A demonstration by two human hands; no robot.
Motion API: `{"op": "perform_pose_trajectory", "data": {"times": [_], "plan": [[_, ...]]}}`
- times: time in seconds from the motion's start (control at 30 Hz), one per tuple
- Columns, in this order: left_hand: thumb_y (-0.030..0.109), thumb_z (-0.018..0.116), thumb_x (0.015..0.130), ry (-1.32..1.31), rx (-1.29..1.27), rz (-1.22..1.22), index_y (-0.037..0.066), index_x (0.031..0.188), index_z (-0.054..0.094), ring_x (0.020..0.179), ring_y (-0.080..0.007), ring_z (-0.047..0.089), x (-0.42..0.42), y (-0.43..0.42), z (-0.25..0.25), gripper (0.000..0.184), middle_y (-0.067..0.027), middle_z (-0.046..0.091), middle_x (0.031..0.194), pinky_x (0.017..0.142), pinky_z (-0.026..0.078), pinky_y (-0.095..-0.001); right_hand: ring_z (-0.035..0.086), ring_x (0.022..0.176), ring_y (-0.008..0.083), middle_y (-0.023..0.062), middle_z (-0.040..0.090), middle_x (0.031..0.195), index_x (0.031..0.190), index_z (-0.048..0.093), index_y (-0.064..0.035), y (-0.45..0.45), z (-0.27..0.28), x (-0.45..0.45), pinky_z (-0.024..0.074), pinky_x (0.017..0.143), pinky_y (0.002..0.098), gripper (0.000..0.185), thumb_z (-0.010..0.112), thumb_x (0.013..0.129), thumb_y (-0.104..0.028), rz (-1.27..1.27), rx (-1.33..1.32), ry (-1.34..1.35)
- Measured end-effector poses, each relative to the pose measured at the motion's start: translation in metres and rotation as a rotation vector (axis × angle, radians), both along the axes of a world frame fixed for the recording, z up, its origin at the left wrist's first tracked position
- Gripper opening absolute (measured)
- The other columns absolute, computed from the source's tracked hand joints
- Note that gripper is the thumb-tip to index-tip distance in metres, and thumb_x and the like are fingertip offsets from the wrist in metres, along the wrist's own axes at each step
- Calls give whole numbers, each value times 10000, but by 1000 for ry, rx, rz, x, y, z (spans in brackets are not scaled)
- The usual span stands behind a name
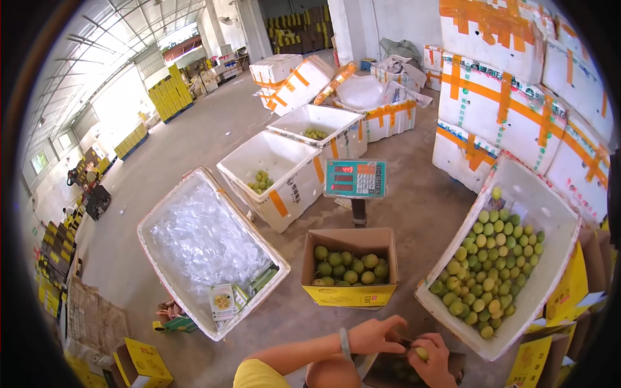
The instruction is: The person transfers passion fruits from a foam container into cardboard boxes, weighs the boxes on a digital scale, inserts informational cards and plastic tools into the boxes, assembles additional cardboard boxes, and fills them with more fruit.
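My right hand (432, 362) is closed around a round yellow-green fruit (422, 353), low in the view. Just left of it my left hand (375, 336), with a band on the wrist, has its thumb and fingers apart in a curve. I see no fruit in it; a small dark shape near its fingertips is unclear. Beneath both hands is a carton (456, 365) with dim green fruits inside, partly covered by the hands. Beyond them a yellow-and-brown carton (349, 297) holds several green fruits. To the right, a white foam box (551, 226) contains many loose green-yellow fruits.
A scale display (356, 178) stands behind the carton. A foam box (150, 249) at left holds clear plastic wrapping and printed cards. Two foam boxes with some fruits stand farther back, including a nearer foam box (291, 200). Taped foam boxes (485, 97) are stacked at right.
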State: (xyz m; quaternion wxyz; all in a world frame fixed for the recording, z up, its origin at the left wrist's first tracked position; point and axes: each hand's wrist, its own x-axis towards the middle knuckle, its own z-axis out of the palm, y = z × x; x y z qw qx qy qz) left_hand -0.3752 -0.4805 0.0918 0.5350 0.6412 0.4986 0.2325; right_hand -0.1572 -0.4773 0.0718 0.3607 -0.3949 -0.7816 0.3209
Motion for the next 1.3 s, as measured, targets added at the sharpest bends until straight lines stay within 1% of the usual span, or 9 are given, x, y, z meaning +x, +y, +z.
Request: {"op": "perform_pose_trajectory", "data": {"times": [0.1, 0.47, 0.53, 0.63, 0.7, 0.77, 0.97, 1.1, 1.3], "plan": [[261, 682, 814, 51, 138, 116, 58, 1085, 550, 794, -186, 657, -29, -2, -20, 363, -84, 679, 895, 708, 517, -291, 586, 735, 317, 146, 580, 906, 939, 609, -31, -8, 4, 27, 489, 667, 362, 177, 658, 803, -134, 0, 24, -28], [219, 652, 818, 222, 250, 277, 51, 989, 617, 738, -202, 663, -54, -9, -26, 242, -92, 676, 810, 681, 520, -305, 566, 747, 302, 139, 565, 887, 928, 606, -48, -26, -21, 46, 467, 664, 355, 172, 646, 810, -167, -138, -185, -12], [267, 633, 814, 498, 360, 310, 75, 984, 624, 764, -238, 659, -59, -5, -31, 256, -96, 674, 833, 681, 516, -329, 562, 735, 313, 156, 573, 876, 963, 612, -48, -20, -30, 44, 466, 662, 363, 204, 651, 796, -158, -146, -188, -11], [336, 619, 806, 600, 402, 427, 116, 943, 624, 799, -289, 633, -88, 6, -41, 259, -89, 667, 837, 663, 502, -392, 588, 779, 282, 125, 573, 856, 831, 644, -54, -11, -38, 39, 480, 721, 355, 191, 704, 691, -168, -31, -351, -272], [326, 620, 807, 673, 373, 513, 118, 929, 622, 778, -284, 629, -105, 13, -41, 242, -79, 662, 817, 658, 499, -393, 576, 922, 343, 175, 570, 998, 1018, 614, -39, 7, -46, 35, 466, 806, 384, 347, 697, 760, -256, 167, -348, -258], [302, 626, 805, 630, 400, 574, 122, 899, 622, 767, -271, 623, -111, 12, -37, 203, -68, 651, 780, 651, 498, -396, 588, 864, 329, 158, 566, 958, 887, 623, -4, 32, -21, -2, 472, 765, 364, 208, 683, 758, -155, 161, -257, -166], [259, 670, 765, 642, 514, 443, 98, 865, 627, 741, -293, 613, -109, -9, -76, 194, -93, 631, 757, 666, 490, -391, 585, 898, 324, 176, 578, 990, 1054, 573, -18, 145, -10, -135, 467, 775, 376, 305, 639, 815, -195, 243, -50, 30], [220, 663, 778, 531, 449, 452, 100, 859, 626, 710, -296, 610, -104, -26, -84, 150, -94, 627, 741, 641, 487, -389, 572, 1024, 329, 244, 574, 1115, 1213, 510, -37, 217, -43, -200, 454, 829, 419, 412, 581, 855, -229, 478, -419, -419], [202, 682, 766, 479, 375, 536, 94, 875, 630, 691, -296, 605, -107, -40, -94, 161, -99, 630, 744, 603, 481, -377, 528, 1124, 333, 187, 506, 1256, 1341, 422, -186, 246, -127, -250, 441, 936, 441, 532, 547, 828, -118, 468, -221, -1172]]}}
